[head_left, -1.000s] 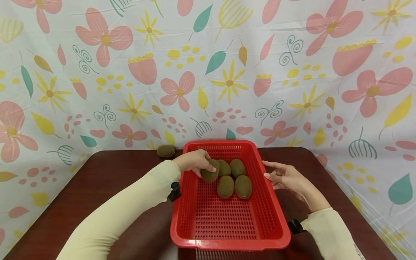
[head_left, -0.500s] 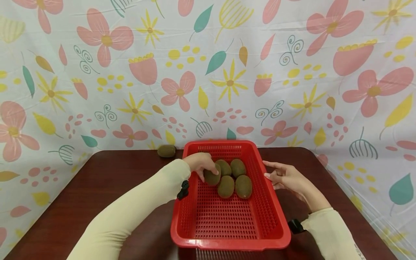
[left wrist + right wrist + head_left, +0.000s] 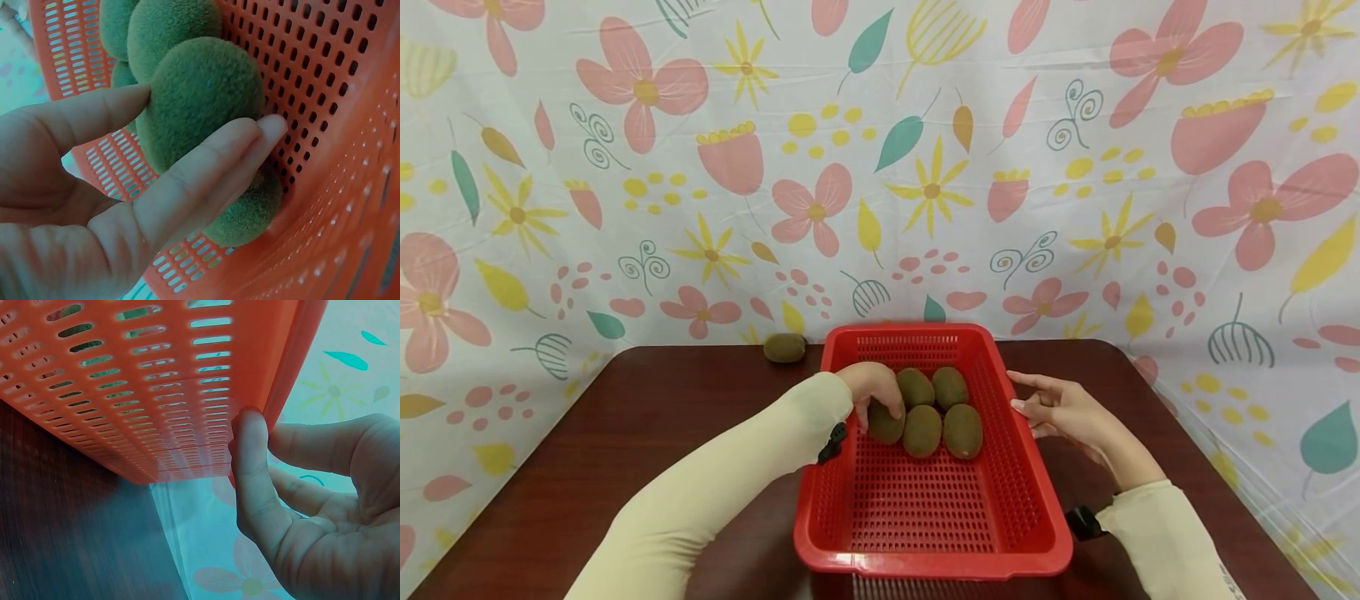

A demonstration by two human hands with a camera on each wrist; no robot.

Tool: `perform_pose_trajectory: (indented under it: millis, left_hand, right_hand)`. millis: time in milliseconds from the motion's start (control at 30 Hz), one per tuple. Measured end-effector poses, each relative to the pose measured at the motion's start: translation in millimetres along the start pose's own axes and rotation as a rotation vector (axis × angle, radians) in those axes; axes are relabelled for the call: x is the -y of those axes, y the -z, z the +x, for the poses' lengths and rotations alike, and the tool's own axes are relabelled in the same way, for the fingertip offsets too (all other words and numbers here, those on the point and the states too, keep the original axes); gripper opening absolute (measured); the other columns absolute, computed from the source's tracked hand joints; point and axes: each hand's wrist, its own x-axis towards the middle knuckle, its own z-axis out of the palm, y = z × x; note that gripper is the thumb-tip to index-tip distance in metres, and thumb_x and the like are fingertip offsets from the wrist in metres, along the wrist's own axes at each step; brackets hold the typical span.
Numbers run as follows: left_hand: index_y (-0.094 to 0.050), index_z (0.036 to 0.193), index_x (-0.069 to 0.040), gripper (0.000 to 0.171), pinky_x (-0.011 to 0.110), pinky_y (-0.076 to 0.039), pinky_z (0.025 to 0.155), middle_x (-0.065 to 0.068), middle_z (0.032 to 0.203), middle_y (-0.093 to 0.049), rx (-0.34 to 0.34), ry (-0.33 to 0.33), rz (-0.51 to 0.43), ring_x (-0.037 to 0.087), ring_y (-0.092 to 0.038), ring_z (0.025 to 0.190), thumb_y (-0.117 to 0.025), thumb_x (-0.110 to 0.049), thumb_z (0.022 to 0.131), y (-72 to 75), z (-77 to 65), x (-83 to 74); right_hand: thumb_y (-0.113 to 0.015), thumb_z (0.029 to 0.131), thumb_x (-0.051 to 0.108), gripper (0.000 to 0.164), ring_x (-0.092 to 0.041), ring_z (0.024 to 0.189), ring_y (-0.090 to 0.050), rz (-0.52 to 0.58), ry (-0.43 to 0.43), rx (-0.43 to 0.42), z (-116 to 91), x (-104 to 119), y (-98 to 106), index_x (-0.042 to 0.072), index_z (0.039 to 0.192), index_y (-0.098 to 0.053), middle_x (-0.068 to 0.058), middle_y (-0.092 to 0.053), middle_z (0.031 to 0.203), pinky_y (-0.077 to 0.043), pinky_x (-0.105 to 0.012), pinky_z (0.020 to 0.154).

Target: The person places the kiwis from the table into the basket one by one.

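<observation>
A red perforated plastic basket [image 3: 917, 562] stands on the table, and several brown fuzzy kiwis lie together in its far half. Inside it, my left hand [image 3: 874, 383] holds the leftmost kiwi [image 3: 886, 423] of the front row, beside a neighbouring kiwi [image 3: 922, 432]. In the left wrist view, the thumb touches one side of this kiwi [image 3: 203, 94] and the fingers lie along the other; another kiwi [image 3: 247, 215] shows partly behind the fingers. At the basket's right side, my right hand [image 3: 1067, 417] pinches the rim between thumb and fingers.
One more kiwi [image 3: 785, 348] lies on the dark wooden table [image 3: 700, 400], left of the basket near the back edge. A flower-patterned cloth [image 3: 820, 275] hangs right behind the table.
My left hand has moved slightly right and down with its kiwi, which now sits lower, in line with the front row. My right hand stays at the rim.
</observation>
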Motion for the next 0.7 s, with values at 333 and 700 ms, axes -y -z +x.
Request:
perform_pose_trajectory:
  millis: [333,700]
  left_hand:
    - [-0.045,0.137,0.005,0.044,0.046,-0.054,0.085,0.028,0.143,-0.035,0.041,0.099,0.222,0.044,-0.063,0.098,-0.054,-0.014,0.098,0.2,-0.6,-3.9]
    - [-0.063,0.085,-0.01,0.021,0.031,-0.044,0.059,0.01,0.098,-0.05,0.045,0.195,0.708,0.021,-0.05,0.07,-0.051,-0.019,0.098,-3.1,75.7,11.0]
  right_hand:
    - [-0.064,0.094,0.018,0.069,-0.023,0.077,-0.067,-0.003,-0.001,-0.005,-0.4,0.9,-0.4,0.0,0.15,-0.028,-0.014,-0.064,0.089,-0.058,-0.039,0.074]
    - [-0.064,0.094,0.016,0.069,-0.023,0.076,-0.067,-0.003,0.001,-0.005,-1.0,2.3,-1.1,0.0,0.15,-0.027,-0.014,-0.063,0.089,-0.058,-0.039,0.074]
